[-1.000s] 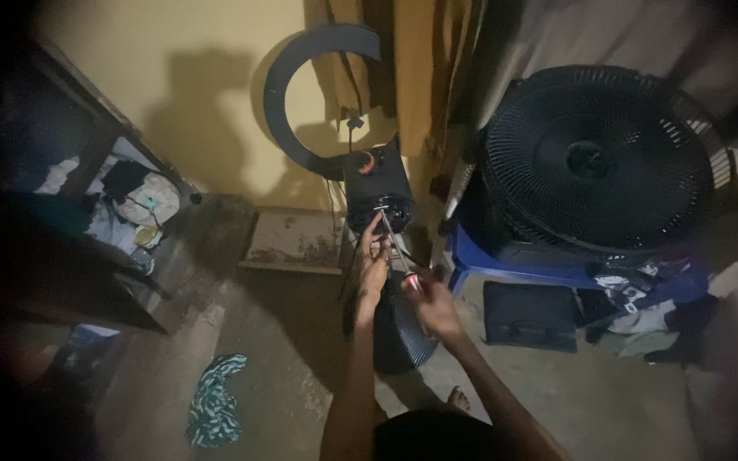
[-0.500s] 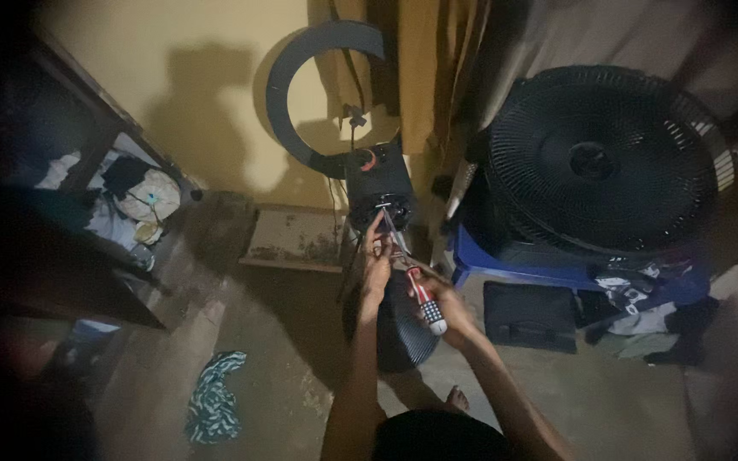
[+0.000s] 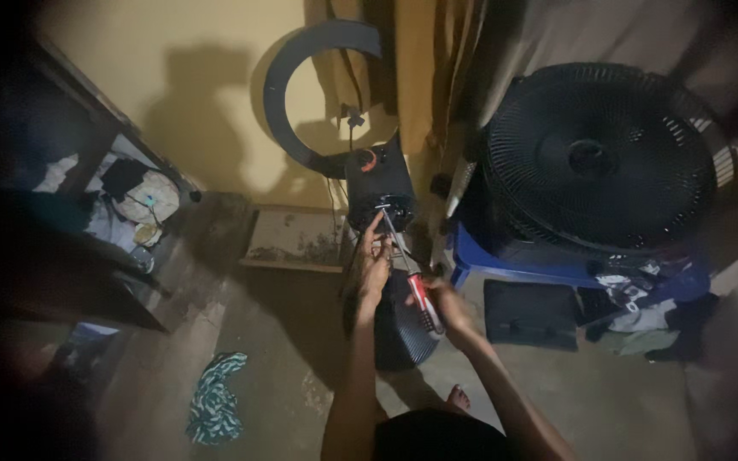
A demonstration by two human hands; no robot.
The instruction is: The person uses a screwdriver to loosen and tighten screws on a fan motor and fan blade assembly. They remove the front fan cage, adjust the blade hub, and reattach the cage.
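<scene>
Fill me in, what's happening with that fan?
A person is working on a black fan motor housing, the grille off. The right hand holds a red-handled screwdriver, tip at the motor's front hub. The left hand steadies the shaft near the tip with its fingers. A black domed grille rests on the floor below. A large black round fan sits on a blue plastic stool nearby.

Screwdriver (image 3: 412,275) tip at the motor housing (image 3: 382,188), too dim to tell.

arms: bare, sleeveless | left hand (image 3: 371,266) | right hand (image 3: 450,306) | foot: bare
</scene>
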